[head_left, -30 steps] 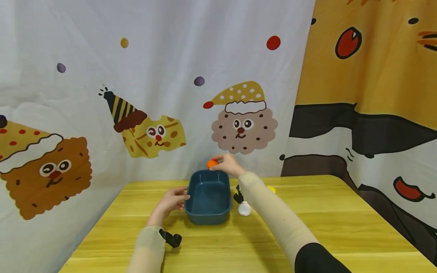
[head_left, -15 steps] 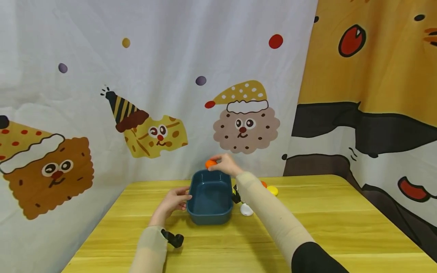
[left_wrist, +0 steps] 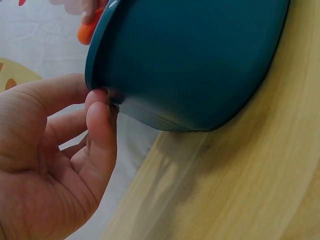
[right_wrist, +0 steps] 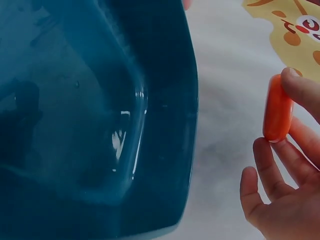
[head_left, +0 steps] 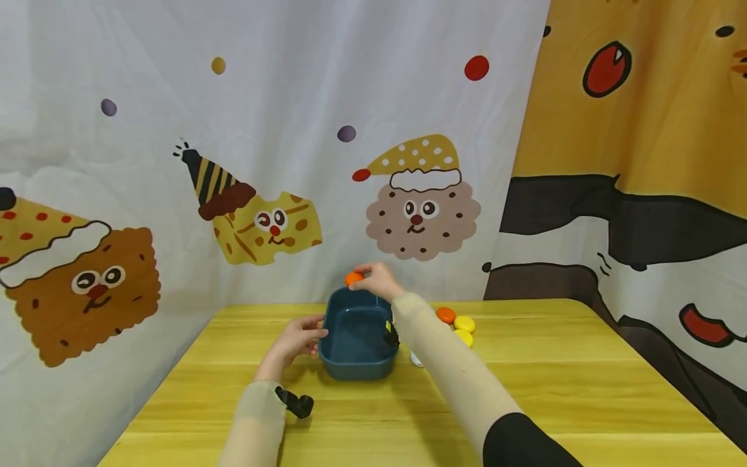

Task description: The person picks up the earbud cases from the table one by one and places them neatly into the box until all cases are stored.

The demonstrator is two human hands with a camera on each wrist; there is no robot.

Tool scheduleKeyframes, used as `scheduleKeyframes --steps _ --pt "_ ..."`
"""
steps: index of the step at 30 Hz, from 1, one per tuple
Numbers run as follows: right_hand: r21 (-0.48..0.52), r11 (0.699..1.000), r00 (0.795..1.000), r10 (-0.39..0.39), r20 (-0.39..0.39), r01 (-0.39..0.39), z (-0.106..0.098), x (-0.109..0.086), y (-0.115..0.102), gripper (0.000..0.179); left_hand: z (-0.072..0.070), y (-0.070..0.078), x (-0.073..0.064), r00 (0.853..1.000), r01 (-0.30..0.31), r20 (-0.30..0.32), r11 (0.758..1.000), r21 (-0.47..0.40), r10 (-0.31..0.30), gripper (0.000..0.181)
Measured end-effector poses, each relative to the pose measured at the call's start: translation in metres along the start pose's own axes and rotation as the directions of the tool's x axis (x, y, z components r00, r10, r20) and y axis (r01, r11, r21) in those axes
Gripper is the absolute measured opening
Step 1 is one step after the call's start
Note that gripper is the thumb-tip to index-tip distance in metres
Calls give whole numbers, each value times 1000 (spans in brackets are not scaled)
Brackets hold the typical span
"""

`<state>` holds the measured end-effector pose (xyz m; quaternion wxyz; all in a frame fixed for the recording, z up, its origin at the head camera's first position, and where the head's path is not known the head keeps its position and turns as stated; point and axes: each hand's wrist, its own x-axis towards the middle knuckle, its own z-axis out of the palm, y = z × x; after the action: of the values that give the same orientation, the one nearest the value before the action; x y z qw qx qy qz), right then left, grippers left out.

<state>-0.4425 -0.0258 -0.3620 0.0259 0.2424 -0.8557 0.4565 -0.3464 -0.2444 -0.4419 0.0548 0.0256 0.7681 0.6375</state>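
A dark blue rectangular dish point(head_left: 357, 372) with rounded corners sits on the wooden table. At its left side my left hand point(head_left: 294, 340) pinches the rim, and in the left wrist view the thumb and fingers point(left_wrist: 102, 117) meet right at that edge. My right hand point(head_left: 380, 283) holds an orange round disc point(head_left: 353, 279) at the dish's far edge. The right wrist view shows this smooth, thick disc point(right_wrist: 277, 110) edge-on between the thumb above and the fingers below, just beyond the dish wall point(right_wrist: 167, 130).
Right of the dish, partly behind the right sleeve point(head_left: 452, 360), lie another orange disc point(head_left: 446, 315), two yellow ones point(head_left: 464, 323) and a white one point(head_left: 415, 359). A patterned cloth point(head_left: 280, 130) hangs behind the table's point(head_left: 554, 363) far edge.
My right hand has shifted slightly left along the dish's far edge with the orange disc. The right sleeve moved left, uncovering more discs on the right. My left hand stays at the rim.
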Motion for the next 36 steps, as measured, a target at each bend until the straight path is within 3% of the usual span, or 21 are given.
scheduleKeyframes --steps 18,36 --pt "64 995 994 84 -66 -80 26 0 8 55 0 -4 -1 1000 6 0 1000 -10 -6 53" --pt "-3 993 988 116 -98 -117 41 3 13 49 -2 -2 1 1000 -8 18 1000 -17 8 54"
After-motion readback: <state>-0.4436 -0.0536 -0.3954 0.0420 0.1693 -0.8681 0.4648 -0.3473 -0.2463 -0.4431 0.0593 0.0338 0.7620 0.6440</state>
